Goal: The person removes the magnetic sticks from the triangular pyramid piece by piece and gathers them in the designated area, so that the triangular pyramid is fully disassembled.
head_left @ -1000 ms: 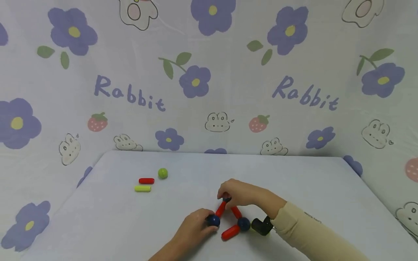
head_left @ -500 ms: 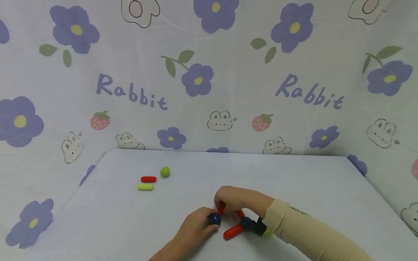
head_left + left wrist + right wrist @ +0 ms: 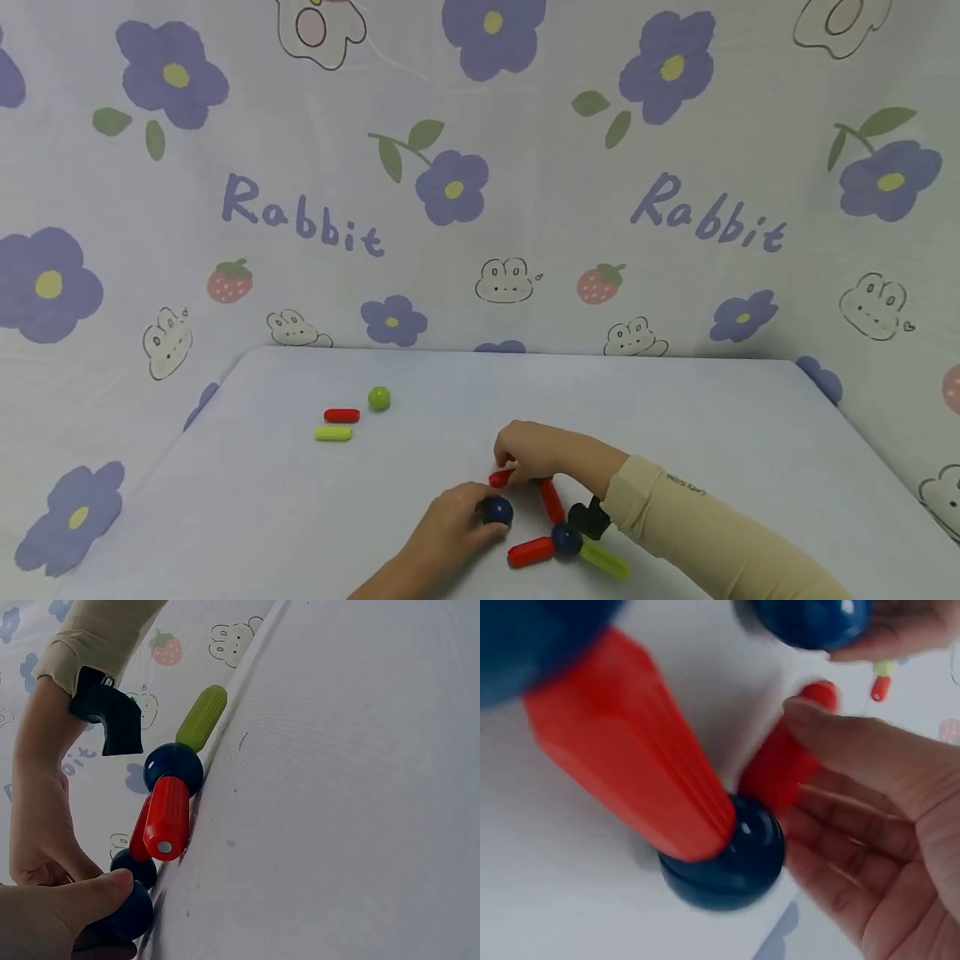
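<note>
My left hand holds a dark blue ball between thumb and fingers, low at the table. Beyond it, my right hand pinches a red magnetic rod, whose near end meets a second blue ball. The rod's other end stands apart from the ball in my left hand. From the second ball another red rod runs to a third blue ball. That ball also bears a red rod pointing left, with a metal disc at its tip, and a yellow-green rod pointing right.
At the left rear of the white table lie a loose red rod, a yellow-green rod and a green ball. A black mount on the right wrist hangs close by the third ball. Patterned cloth rises behind.
The red rod in my right hand has come away from the left hand's ball and swung to point left. The third ball and its rods have shifted slightly towards the front.
</note>
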`<state>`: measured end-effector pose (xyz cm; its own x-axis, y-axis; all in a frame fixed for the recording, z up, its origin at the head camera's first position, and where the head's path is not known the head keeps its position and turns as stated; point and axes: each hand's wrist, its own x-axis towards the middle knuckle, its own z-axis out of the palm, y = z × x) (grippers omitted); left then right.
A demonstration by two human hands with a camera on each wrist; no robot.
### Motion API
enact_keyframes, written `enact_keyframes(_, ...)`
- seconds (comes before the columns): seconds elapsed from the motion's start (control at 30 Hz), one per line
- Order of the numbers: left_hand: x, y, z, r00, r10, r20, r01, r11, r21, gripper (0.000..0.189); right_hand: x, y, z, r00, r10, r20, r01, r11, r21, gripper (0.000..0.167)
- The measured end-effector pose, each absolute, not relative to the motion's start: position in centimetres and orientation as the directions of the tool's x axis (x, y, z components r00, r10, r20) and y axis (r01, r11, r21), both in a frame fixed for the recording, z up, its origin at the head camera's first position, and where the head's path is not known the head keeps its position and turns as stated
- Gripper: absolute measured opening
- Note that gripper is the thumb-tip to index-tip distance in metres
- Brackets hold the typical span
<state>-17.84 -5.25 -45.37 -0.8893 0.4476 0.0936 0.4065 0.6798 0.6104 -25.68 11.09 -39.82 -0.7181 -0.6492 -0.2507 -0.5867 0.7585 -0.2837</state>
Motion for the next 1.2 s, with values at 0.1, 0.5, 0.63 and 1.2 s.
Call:
enact_keyframes(0.1, -17.9, -5.2, -45.4, -0.894, 0.44, 0.089, 0.4, 0.69, 0.603, 0.041, -25.9, 11.1, -39.5, -0.74, -0.616, -0.27, -0.549, 0.785, -0.286, 0.007)
enact_keyframes(0.5, -18.0, -5.8, -45.0, -0.904, 0.413, 0.109, 0.389, 0.693, 0.607, 0.04, -25.6, 11.4, -39.7, -0.803, -0.502, -0.322, -0.44, 0.863, -0.248, 0.015)
enact_keyframes(0.63, -18.5, -7.0, -45.0, -0.916, 0.37, 0.153, 0.379, 0.679, 0.629, 0.038, -25.2, 11.9, -40.1, -0.861, -0.419, -0.287, -0.371, 0.905, -0.206, 0.025)
enact_keyframes(1.2, -22.9, -13.4, -45.8, -0.963, 0.095, 0.254, 0.252, 0.661, 0.707, 0.037, -25.0, 13.7, -40.8, -0.893, -0.386, -0.232, -0.33, 0.911, -0.247, 0.025)
